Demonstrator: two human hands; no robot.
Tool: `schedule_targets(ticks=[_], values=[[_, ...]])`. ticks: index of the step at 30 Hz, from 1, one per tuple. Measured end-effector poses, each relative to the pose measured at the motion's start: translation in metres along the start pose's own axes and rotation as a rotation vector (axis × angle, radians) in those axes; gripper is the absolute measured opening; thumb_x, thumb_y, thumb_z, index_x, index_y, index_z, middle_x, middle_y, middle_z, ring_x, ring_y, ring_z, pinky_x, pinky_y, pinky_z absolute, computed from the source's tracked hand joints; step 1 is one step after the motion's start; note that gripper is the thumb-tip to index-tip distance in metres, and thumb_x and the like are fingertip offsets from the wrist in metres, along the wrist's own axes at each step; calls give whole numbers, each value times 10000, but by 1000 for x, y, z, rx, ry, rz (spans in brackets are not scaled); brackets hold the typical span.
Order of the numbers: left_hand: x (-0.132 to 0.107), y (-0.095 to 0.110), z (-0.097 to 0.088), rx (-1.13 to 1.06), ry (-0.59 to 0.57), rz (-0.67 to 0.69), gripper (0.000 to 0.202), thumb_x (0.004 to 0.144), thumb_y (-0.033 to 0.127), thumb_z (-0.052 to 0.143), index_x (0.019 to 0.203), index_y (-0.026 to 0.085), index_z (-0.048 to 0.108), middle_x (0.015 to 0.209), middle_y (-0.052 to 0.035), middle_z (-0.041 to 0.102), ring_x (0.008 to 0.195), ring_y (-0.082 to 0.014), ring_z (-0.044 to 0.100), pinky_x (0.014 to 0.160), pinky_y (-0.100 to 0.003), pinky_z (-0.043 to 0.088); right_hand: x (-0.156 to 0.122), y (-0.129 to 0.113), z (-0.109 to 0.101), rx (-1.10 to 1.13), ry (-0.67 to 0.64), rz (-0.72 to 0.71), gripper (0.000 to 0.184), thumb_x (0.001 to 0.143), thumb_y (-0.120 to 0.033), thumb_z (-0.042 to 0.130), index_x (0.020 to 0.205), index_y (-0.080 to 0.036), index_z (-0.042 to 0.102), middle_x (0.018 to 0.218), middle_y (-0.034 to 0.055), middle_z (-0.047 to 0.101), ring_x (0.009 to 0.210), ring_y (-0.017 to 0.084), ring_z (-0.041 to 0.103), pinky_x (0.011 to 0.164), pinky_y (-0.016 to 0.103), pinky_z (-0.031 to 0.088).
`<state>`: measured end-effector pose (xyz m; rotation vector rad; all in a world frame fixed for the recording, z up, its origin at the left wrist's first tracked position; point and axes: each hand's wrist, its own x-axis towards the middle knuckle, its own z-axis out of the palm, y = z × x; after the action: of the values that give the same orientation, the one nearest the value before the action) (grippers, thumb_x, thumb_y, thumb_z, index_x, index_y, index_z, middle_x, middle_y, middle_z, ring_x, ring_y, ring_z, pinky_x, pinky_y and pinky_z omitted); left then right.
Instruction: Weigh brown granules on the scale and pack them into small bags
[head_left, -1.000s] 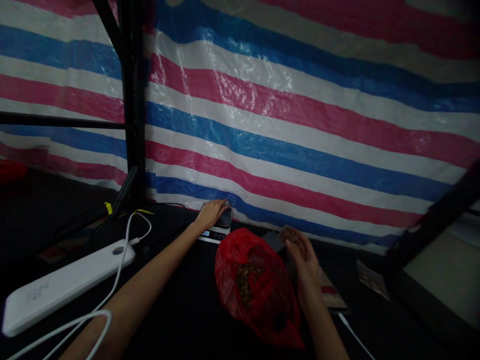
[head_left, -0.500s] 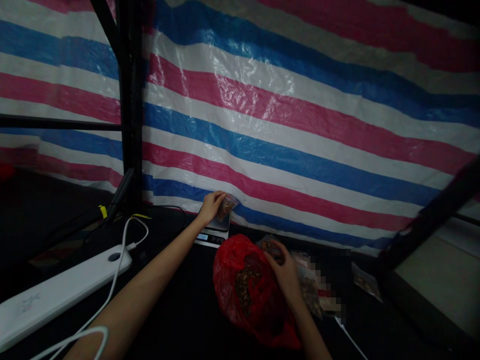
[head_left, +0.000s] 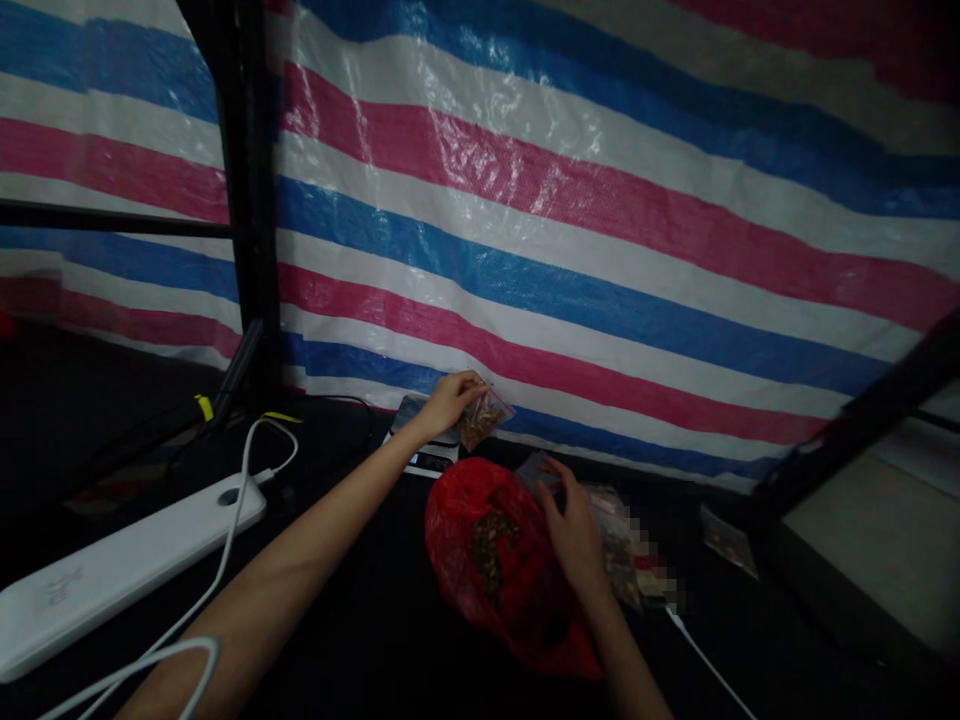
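Note:
My left hand [head_left: 452, 402] pinches the top of a small clear zip bag [head_left: 484, 420] with brown dried bits inside. It is raised just to the right of a digital kitchen scale [head_left: 429, 464], whose near edge and display show below my wrist. My right hand [head_left: 574, 522] is behind the right rim of a red plastic bag [head_left: 457, 560], its thumb and finger curled at a clear plastic bag [head_left: 531, 470]. What that bag holds is too dark to tell. The red bag stands with its mouth spread, and a heap of brown dried pieces [head_left: 491, 555] lies in it.
Right of my right hand lie filled clear bags [head_left: 619, 550], beside a blurred-out patch and a white cable [head_left: 709, 660]. Another small bag [head_left: 727, 540] lies farther right. A white power strip [head_left: 127, 575] is at left. Striped sheeting [head_left: 562, 300] hangs behind, with a black post [head_left: 255, 200].
My left hand has moved right with the zip bag, away from over the scale. My right hand has shifted slightly, and brown pieces seen by its fingers no longer show. The view has tilted a little.

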<state>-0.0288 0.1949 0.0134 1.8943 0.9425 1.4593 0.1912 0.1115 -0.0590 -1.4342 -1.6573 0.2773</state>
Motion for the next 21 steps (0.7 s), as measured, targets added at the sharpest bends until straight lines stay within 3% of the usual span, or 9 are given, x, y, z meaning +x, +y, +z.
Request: schedule_targets(ticks=[2, 5, 8, 11, 15, 21], values=[[-6, 12, 15, -55, -65, 18, 205, 759, 315, 504, 702, 130, 572, 617, 11, 555, 586, -110, 489, 556, -204, 348, 2, -8, -7, 145, 61, -38, 349, 802, -382, 398, 1051, -199, 560, 1090, 78, 590, 1023, 215, 512, 903, 382, 353], [-20, 32, 40, -127, -144, 39, 220, 776, 335, 493, 758, 142, 598, 683, -7, 601, 645, -131, 535, 591, -210, 382, 1, -18, -14, 303, 96, -31, 318, 789, -390, 443, 977, -189, 603, 1032, 75, 618, 984, 210, 529, 873, 354, 373], [-34, 47, 55, -133, -132, 37, 215, 767, 337, 509, 745, 151, 613, 698, -14, 616, 656, -140, 549, 593, -214, 393, -3, -24, -17, 359, 192, -9, 269, 748, -395, 510, 819, -167, 635, 881, 66, 650, 867, 210, 562, 811, 332, 401], [-48, 51, 58, -160, -27, -50, 216, 747, 346, 533, 724, 146, 608, 674, -14, 613, 624, -139, 548, 566, -213, 392, -5, -26, -17, 394, 215, -1, 258, 742, -390, 519, 747, -160, 635, 806, 57, 652, 812, 205, 571, 784, 324, 411], [-74, 43, 54, -206, 87, -161, 235, 724, 368, 556, 708, 138, 599, 647, -13, 605, 590, -133, 542, 535, -209, 383, -7, -29, -12, 439, 124, 8, 252, 742, -376, 525, 796, -162, 647, 829, 54, 662, 816, 201, 584, 777, 318, 423], [-110, 33, 53, -257, 180, -235, 236, 734, 364, 551, 735, 132, 598, 641, -3, 596, 590, -122, 534, 554, -206, 390, -14, -36, -4, 382, -3, -134, 188, 720, -337, 559, 693, -183, 664, 719, 27, 667, 725, 185, 598, 733, 300, 434]])
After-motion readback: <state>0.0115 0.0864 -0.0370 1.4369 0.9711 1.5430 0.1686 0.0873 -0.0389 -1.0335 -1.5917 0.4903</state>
